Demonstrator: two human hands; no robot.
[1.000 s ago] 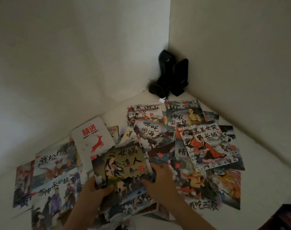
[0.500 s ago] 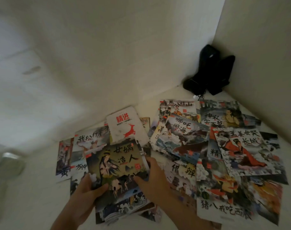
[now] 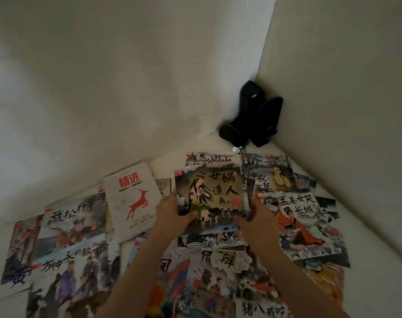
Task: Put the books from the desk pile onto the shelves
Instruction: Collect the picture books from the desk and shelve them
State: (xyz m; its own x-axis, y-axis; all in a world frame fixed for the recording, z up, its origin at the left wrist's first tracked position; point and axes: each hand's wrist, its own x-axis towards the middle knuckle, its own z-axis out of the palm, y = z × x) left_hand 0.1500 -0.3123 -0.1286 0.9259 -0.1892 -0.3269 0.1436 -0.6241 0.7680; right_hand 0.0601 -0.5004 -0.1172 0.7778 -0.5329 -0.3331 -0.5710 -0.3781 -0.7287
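Many thin picture books [image 3: 305,228] lie spread and overlapping on a white desk [image 3: 379,260] in a corner. A small stack of picture books [image 3: 210,198], its top cover dark green with a long-haired figure, is held up above the spread. My left hand [image 3: 170,214] grips the stack's lower left edge, thumb on the cover. My right hand [image 3: 256,218] grips its lower right edge. A white book with a red deer [image 3: 132,198] lies just left of my left hand. No shelves are in view.
Two black speakers [image 3: 252,113] with a cable stand in the far corner where the white walls meet. The right wall [image 3: 344,111] runs close beside the books. More picture books [image 3: 66,228] cover the desk's left side.
Both hands have lifted the stack and carried it away from me, toward the middle of the spread. The camera has swung back to the right and the view has tilted.
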